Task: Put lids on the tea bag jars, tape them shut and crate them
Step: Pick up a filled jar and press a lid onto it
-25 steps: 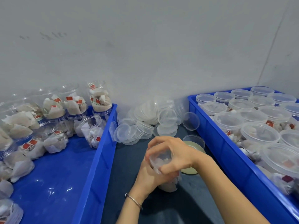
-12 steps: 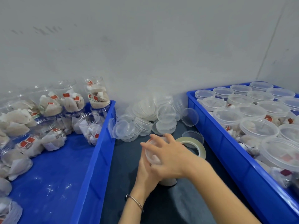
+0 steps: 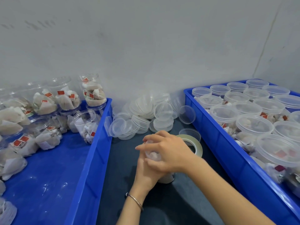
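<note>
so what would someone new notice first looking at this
Probably the two hands at centre: the left hand grips a clear jar of tea bags from below while the right hand wraps over its top. Next, the heap of loose clear lids against the wall behind them. Flanking it all are two blue crates: the left crate with open jars, the right crate packed with lidded ones.
</note>
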Demonstrator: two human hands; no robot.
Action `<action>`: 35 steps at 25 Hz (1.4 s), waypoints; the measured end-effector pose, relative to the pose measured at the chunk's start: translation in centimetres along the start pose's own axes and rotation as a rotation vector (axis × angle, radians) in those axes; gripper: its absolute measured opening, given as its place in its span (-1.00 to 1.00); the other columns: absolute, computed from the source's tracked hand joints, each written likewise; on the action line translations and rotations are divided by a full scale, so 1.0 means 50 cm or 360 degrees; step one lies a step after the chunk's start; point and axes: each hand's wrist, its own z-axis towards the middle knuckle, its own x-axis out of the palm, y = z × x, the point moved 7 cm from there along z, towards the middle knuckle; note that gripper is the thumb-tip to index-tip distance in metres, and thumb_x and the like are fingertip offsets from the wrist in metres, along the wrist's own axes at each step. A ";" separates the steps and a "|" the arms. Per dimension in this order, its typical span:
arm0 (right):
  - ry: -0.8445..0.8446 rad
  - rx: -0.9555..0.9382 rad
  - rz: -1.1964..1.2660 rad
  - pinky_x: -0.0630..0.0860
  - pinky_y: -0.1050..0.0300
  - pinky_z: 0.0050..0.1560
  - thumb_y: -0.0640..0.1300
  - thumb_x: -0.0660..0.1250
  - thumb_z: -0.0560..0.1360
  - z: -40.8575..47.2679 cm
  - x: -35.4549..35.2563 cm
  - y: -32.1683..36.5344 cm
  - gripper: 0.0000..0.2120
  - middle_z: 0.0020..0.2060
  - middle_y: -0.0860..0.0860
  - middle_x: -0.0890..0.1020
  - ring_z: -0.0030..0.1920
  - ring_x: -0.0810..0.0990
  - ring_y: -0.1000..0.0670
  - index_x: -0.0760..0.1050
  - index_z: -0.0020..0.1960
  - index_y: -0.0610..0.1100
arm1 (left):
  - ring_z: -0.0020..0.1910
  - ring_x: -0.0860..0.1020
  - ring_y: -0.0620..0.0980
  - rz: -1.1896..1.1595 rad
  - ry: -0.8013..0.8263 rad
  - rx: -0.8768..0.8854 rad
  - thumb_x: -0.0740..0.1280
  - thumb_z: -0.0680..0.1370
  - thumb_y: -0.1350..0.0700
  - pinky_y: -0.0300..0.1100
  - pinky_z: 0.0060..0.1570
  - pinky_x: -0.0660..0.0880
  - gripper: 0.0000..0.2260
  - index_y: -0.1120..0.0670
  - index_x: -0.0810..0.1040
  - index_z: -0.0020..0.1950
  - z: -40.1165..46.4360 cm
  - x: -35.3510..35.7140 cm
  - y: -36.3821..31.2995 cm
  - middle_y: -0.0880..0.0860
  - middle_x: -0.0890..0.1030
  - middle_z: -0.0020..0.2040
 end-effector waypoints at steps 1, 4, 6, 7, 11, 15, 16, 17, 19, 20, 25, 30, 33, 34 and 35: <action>-0.0105 0.0064 0.0006 0.41 0.10 0.09 0.18 0.23 0.47 -0.002 0.002 0.003 -0.61 0.32 0.24 0.42 0.26 0.36 0.02 0.42 0.30 0.33 | -0.06 0.65 -0.19 -0.0358 -0.0058 0.0017 0.58 0.26 0.28 -0.29 -0.08 0.57 -0.56 -0.02 0.66 0.08 0.000 -0.016 -0.020 -0.07 0.70 -0.05; -0.0318 0.0164 0.0019 0.41 0.08 0.00 0.17 0.26 0.43 -0.007 0.011 0.012 -0.63 0.24 0.21 0.50 0.19 0.42 -0.06 0.50 0.24 0.26 | -0.16 0.66 -0.16 -0.0751 -0.0161 0.0056 -0.07 0.68 0.19 -0.32 -0.20 0.56 -0.43 0.14 0.72 -0.20 0.004 -0.007 -0.026 0.01 0.69 -0.20; -0.0425 0.0201 0.0003 0.45 0.06 -0.02 0.16 0.26 0.42 -0.012 0.005 0.007 -0.64 0.20 0.18 0.55 0.14 0.46 -0.09 0.54 0.21 0.23 | -0.26 0.58 -0.39 -0.0211 -0.0068 0.0100 0.19 0.63 0.17 -0.48 -0.27 0.49 -0.68 -0.03 0.69 -0.17 -0.025 0.013 -0.019 -0.23 0.63 -0.29; -0.0447 0.0165 0.0052 0.46 0.07 0.00 0.19 0.23 0.43 -0.012 0.001 0.005 -0.64 0.19 0.19 0.55 0.14 0.47 -0.06 0.55 0.20 0.23 | -0.20 0.52 -0.50 -0.0004 -0.0100 0.0071 0.44 0.48 0.21 -0.57 -0.22 0.43 -0.84 -0.03 0.60 -0.04 -0.026 0.004 -0.040 -0.27 0.60 -0.19; -0.0549 0.0190 0.1367 0.38 0.20 0.28 0.11 0.11 0.58 -0.027 -0.010 -0.075 -0.63 0.25 0.19 0.53 0.26 0.48 0.12 0.49 0.31 0.08 | 0.15 0.53 -0.26 -0.0272 -0.0245 0.0099 0.61 0.20 0.14 -0.46 0.06 0.42 -0.34 0.16 0.43 0.22 -0.048 -0.020 -0.038 0.00 0.59 0.11; -0.0239 0.0800 0.0504 0.35 0.12 0.32 0.11 0.20 0.57 -0.115 0.073 -0.216 -0.64 0.27 0.12 0.49 0.28 0.43 0.12 0.44 0.33 0.05 | 0.28 0.47 -0.15 -0.0453 -0.0207 0.0091 0.61 0.15 0.04 -0.43 0.16 0.37 -0.26 0.05 0.42 0.28 -0.058 -0.024 -0.064 -0.05 0.54 0.24; 0.0016 0.0736 0.0260 0.25 0.16 0.37 0.20 0.17 0.55 -0.131 0.108 -0.219 -0.57 0.29 0.14 0.46 0.30 0.38 0.13 0.41 0.35 0.06 | 0.28 0.47 -0.15 -0.0438 -0.0219 0.0064 0.61 0.15 0.03 -0.44 0.16 0.37 -0.26 0.04 0.42 0.27 -0.056 -0.024 -0.060 -0.07 0.54 0.23; 0.0177 0.0624 0.0101 0.11 0.19 0.42 0.28 0.15 0.53 -0.142 0.136 -0.215 -0.50 0.30 0.17 0.42 0.33 0.33 0.16 0.39 0.37 0.06 | 0.29 0.47 -0.15 -0.0403 -0.0223 0.0051 0.61 0.15 0.02 -0.43 0.17 0.37 -0.26 0.03 0.43 0.28 -0.053 -0.024 -0.058 -0.09 0.54 0.23; 0.0205 0.0514 0.0014 -0.06 0.21 0.46 0.35 0.14 0.49 -0.147 0.150 -0.207 -0.45 0.27 0.21 0.40 0.33 0.29 0.20 0.39 0.35 0.08 | 0.28 0.47 -0.13 -0.0393 -0.0207 0.0050 0.61 0.15 0.02 -0.41 0.18 0.37 -0.26 0.03 0.42 0.28 -0.053 -0.022 -0.058 -0.08 0.54 0.23; 0.0153 0.0502 -0.0002 -0.06 0.20 0.45 0.35 0.15 0.48 -0.143 0.145 -0.207 -0.49 0.22 0.21 0.41 0.30 0.31 0.21 0.41 0.31 0.08 | 0.29 0.47 -0.12 -0.0388 -0.0200 0.0057 0.61 0.16 0.02 -0.40 0.18 0.37 -0.26 0.04 0.42 0.28 -0.053 -0.023 -0.059 -0.07 0.54 0.24; 0.0070 0.0579 0.0043 0.02 0.07 0.48 0.17 0.22 0.53 -0.138 0.126 -0.210 -0.81 0.00 0.26 0.40 0.14 0.41 0.20 0.41 0.07 0.13 | 0.31 0.46 -0.11 -0.0410 -0.0174 0.0054 0.62 0.15 0.03 -0.39 0.20 0.37 -0.24 0.06 0.42 0.29 -0.055 -0.024 -0.059 -0.07 0.54 0.24; 0.0109 0.0760 0.0108 0.01 -0.23 0.44 0.19 0.20 0.53 -0.149 0.142 -0.220 -0.83 -0.02 0.24 0.38 0.11 0.36 0.21 0.36 0.04 0.14 | 0.31 0.46 -0.09 -0.0396 -0.0169 0.0073 0.62 0.16 0.05 -0.38 0.20 0.37 -0.24 0.07 0.41 0.30 -0.054 -0.026 -0.061 -0.02 0.52 0.26; 0.0078 0.0712 0.0143 0.24 -0.02 0.36 0.20 0.21 0.52 -0.149 0.141 -0.219 -0.80 -0.01 0.23 0.40 0.10 0.35 0.19 0.38 0.06 0.13 | 0.31 0.46 -0.11 -0.0396 -0.0165 0.0076 0.62 0.17 0.06 -0.39 0.21 0.36 -0.25 0.06 0.42 0.30 -0.055 -0.026 -0.059 -0.03 0.52 0.26; 0.0067 0.0702 0.0147 0.28 0.04 0.31 0.21 0.21 0.52 -0.149 0.141 -0.219 -0.80 -0.02 0.23 0.40 0.09 0.36 0.19 0.38 0.05 0.13 | 0.31 0.46 -0.11 -0.0399 -0.0165 0.0076 0.62 0.17 0.06 -0.39 0.21 0.36 -0.25 0.05 0.42 0.30 -0.056 -0.026 -0.059 -0.04 0.52 0.26; 0.0053 0.0691 0.0155 0.30 0.07 0.27 0.21 0.21 0.51 -0.149 0.140 -0.220 -0.80 -0.03 0.23 0.40 0.08 0.36 0.18 0.38 0.04 0.14 | 0.31 0.46 -0.11 -0.0400 -0.0167 0.0075 0.62 0.16 0.06 -0.39 0.21 0.36 -0.25 0.04 0.42 0.30 -0.056 -0.026 -0.058 -0.04 0.52 0.26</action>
